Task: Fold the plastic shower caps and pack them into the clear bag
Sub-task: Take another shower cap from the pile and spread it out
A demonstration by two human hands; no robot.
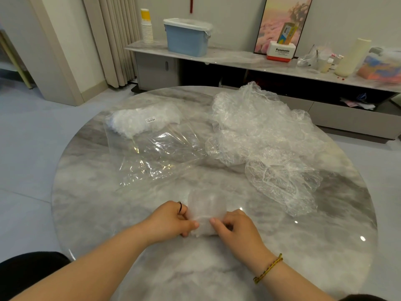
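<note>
fingers (193,224): curled tight, both sets pinching the near edge of the folded cap (205,210), thumbs on top and tips almost meeting
left hand (171,220): gripping the cap's left end, dark ring on one finger
right hand (236,227): gripping the cap's right end, woven bracelet at the wrist
cap's place: between the fingers, a small milky wad resting on the tabletop (195,268)
step in hand: by the look of it, pressing down the last fold of this one cap, packing not yet begun
clear bag (160,153): beyond the fingers and slightly left, lying flat and crinkled
packed bundle (141,123): at the bag's far end, white, under a barcode label
loose caps (267,137): beyond and right of the fingers, an unfolded heap
next move: probably one hand keeping the fold pinched, the other lifting the bag's mouth, then sliding the wad in toward the bundle
</note>
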